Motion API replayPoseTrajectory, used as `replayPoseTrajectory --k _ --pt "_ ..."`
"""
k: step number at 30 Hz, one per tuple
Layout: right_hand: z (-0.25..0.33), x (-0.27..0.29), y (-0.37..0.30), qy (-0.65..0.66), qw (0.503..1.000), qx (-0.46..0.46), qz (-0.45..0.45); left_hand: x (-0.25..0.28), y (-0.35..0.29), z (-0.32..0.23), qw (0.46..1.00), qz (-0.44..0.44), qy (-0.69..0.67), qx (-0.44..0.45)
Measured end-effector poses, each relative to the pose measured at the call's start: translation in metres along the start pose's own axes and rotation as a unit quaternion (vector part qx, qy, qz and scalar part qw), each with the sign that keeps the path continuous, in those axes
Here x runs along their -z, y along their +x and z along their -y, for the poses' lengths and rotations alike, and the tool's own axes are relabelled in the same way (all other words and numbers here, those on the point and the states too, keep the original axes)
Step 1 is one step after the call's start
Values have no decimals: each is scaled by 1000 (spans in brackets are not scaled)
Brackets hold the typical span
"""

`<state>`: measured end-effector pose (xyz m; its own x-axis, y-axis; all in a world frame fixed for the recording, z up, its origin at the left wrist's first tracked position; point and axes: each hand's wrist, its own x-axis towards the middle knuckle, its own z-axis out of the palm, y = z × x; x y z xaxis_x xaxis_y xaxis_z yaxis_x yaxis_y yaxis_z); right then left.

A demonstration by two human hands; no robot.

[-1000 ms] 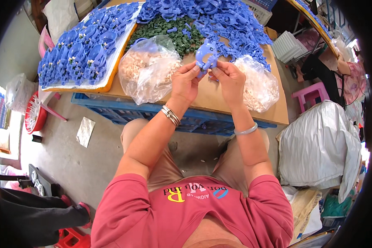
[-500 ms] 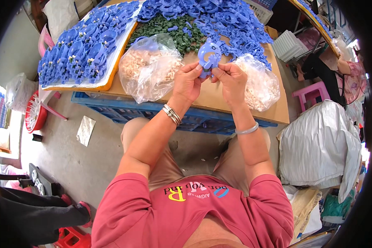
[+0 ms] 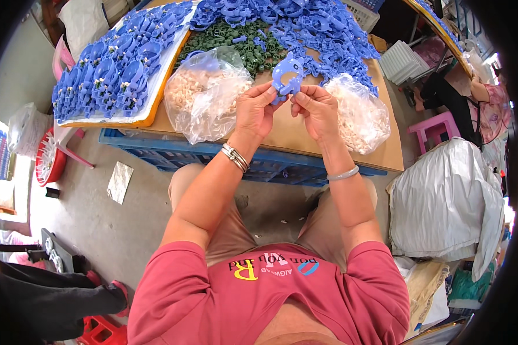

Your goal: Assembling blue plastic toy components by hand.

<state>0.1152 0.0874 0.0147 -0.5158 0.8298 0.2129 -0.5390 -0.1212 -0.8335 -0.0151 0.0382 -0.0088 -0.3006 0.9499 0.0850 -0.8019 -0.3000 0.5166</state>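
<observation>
Between my hands, above the near part of the cardboard-covered table, is a blue plastic animal-shaped piece (image 3: 286, 73) with a round opening. My left hand (image 3: 256, 110) pinches its lower edge between thumb and fingers. Just to the right, my right hand (image 3: 317, 110) is closed in a pinch beside the piece's lower end; anything small in its fingertips is hidden. Clear bags of small cream-coloured parts lie either side: one bag (image 3: 204, 98) by my left hand, the other bag (image 3: 360, 115) by my right. Small dark green parts (image 3: 233, 43) are heaped beyond.
Loose blue pieces (image 3: 339, 40) cover the far side of the table. At the left, a white board (image 3: 149, 118) with an orange edge carries rows of assembled blue pieces. A pink stool (image 3: 434, 129) and a large white sack (image 3: 437, 201) stand at the right. Another person's legs (image 3: 46, 299) show lower left.
Both hands have shifted slightly left with the blue piece, which tilts a little more to the right. My right fingertips are now slightly lower against its bottom end.
</observation>
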Motion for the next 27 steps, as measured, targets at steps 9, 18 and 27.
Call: replayPoseTrajectory --k 9,18,27 --pt "9 -6 -4 -376 912 159 -42 -1 0 1 998 -45 50 -15" --pt "20 12 7 -509 819 261 52 -5 -5 -9 987 -38 98 118" --pt "12 23 11 -398 899 166 76 -5 -5 -12 976 -47 94 189"
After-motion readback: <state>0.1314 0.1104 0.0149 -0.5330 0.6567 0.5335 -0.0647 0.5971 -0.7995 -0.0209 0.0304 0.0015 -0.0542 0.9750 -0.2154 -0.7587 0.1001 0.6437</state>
